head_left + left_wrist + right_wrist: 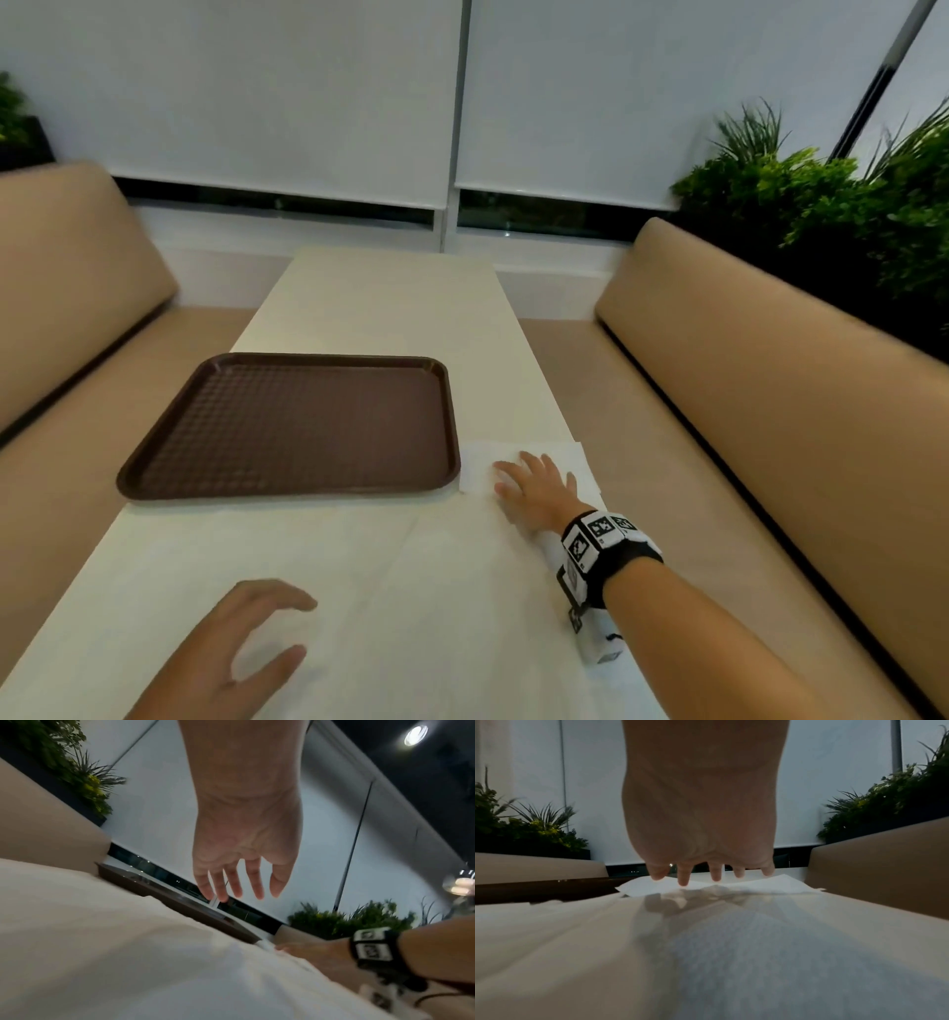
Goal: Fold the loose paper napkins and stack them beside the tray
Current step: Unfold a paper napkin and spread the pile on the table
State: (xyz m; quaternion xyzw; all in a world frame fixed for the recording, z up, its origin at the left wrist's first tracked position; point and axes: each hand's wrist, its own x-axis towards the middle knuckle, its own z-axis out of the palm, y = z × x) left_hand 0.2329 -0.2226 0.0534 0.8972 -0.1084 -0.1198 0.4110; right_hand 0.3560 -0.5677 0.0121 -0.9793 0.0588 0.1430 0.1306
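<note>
An empty brown tray [287, 426] lies on the pale table [380, 308]. Right beside its near right corner sits a folded white napkin [477, 462]. My right hand [529, 478] rests flat on it with fingers spread; the right wrist view shows the fingertips [684, 880] touching the folded napkin [770, 884]. Loose white napkin paper [436, 591] lies spread flat over the near table, under my right forearm. My left hand [280, 629] hovers above this paper at the near left, fingers loosely curled, holding nothing. The left wrist view shows that left hand [244, 874] with an empty palm.
Tan padded benches [770, 385] run along both sides of the table. Green plants [821, 205] stand behind the right bench, and more behind the left. Lowered window blinds [282, 92] close off the far end. The table's far half [390, 293] is bare.
</note>
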